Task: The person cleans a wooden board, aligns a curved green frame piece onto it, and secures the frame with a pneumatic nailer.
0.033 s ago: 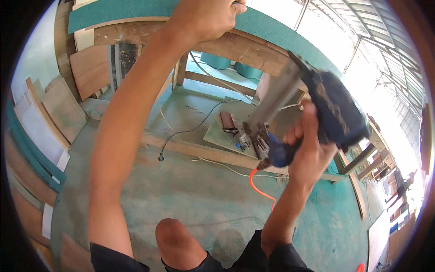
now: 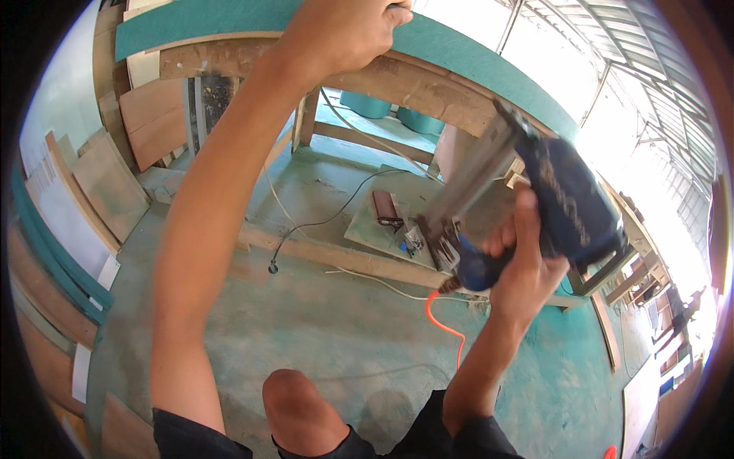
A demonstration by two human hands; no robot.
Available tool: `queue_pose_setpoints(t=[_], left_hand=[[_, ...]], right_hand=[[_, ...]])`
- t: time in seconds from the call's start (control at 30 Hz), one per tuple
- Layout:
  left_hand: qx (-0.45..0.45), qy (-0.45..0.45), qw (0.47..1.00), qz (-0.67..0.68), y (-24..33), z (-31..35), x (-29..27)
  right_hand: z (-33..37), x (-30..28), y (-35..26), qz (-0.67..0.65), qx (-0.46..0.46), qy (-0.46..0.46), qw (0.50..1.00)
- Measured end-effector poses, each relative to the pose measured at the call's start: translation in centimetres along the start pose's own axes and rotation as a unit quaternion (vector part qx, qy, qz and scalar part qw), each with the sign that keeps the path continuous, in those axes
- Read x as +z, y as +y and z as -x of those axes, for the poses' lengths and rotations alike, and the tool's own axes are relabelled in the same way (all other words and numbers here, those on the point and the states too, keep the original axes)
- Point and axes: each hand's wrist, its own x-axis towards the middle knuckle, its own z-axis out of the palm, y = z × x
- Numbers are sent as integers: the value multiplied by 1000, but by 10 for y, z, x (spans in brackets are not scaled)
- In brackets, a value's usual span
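Note:
My right hand (image 2: 523, 275) is wrapped round the handle of a dark blue pneumatic nail gun (image 2: 577, 203). Its long grey magazine slants down to the left, and the nose points up toward the bench edge. An orange air hose (image 2: 436, 315) hangs from the fitting at the handle's end. At the upper edge of the picture, my left hand (image 2: 348, 38) is closed at the green board (image 2: 459, 53) on the workbench. A small dark piece shows at its fingers, but what it grips is mostly cut off.
Under the bench, a low panel holds a brown box (image 2: 386, 205) and small loose parts (image 2: 413, 241). A black cable with a plug (image 2: 273, 268) crosses the wooden rail (image 2: 344, 257). Boards (image 2: 111, 183) lean at the left. Green cylinders (image 2: 365, 104) stand behind the bench.
The nail gun in my right hand has dropped slightly and shifted a little to the right. My left hand stays in nearly the same place.

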Motion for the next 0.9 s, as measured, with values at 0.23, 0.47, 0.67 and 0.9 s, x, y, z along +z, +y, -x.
queue_pose_setpoints(t=[0.23, 0.47, 0.67, 0.9], left_hand=[[-37, -27, 996, -71, 8, 6, 0], [-54, -33, 991, -122, 18, -13, 5], [-256, -219, 937, -94, 35, -53, -13], [-364, -379, 850, -37, 21, -106, -37]], right_hand=[[-8, -76, 52, -21, 75, -17, 997], [-53, -117, 79, -50, 251, -64, 965], [-56, -113, 58, 56, 515, -100, 849], [-108, -141, -70, 37, 754, -52, 654]])
